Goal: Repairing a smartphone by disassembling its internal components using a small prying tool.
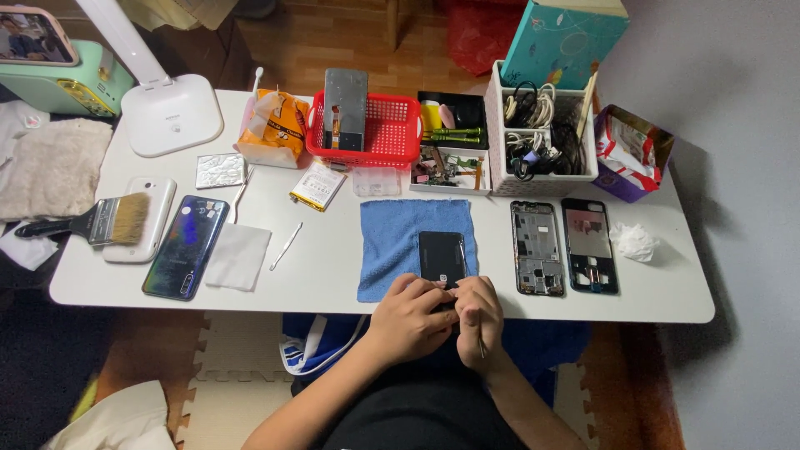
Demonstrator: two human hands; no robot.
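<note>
Black and glossy, the phone (441, 258) lies on a blue cloth (400, 242) at the near edge of the white counter (333, 258), and both hands meet at its near end. The left hand (408, 321) curls its fingers over the phone's lower edge, its grip pressed onto the corner there. The right hand (478, 315) sits just beside it, touching it, its grip pinched around a thin metal tool (481, 343) whose shaft runs down past the fingers toward the wrist.

To the right of the cloth lie two bare phone frames (536, 247) side by side, and beyond them a crumpled white tissue (633, 242). Behind the cloth stand a red basket (383, 129) with a grey metal plate leaning in it, a small tray of parts (446, 171) and a white box of cables (542, 133).

Left of the cloth are metal tweezers (286, 246), a white wipe (238, 256), a dark blue phone (186, 246) and a white phone (143, 221) with a paintbrush (92, 221) resting across it. A flat battery (317, 185) and an orange packet (271, 129) lie farther back, near the base of a white lamp (171, 112).
</note>
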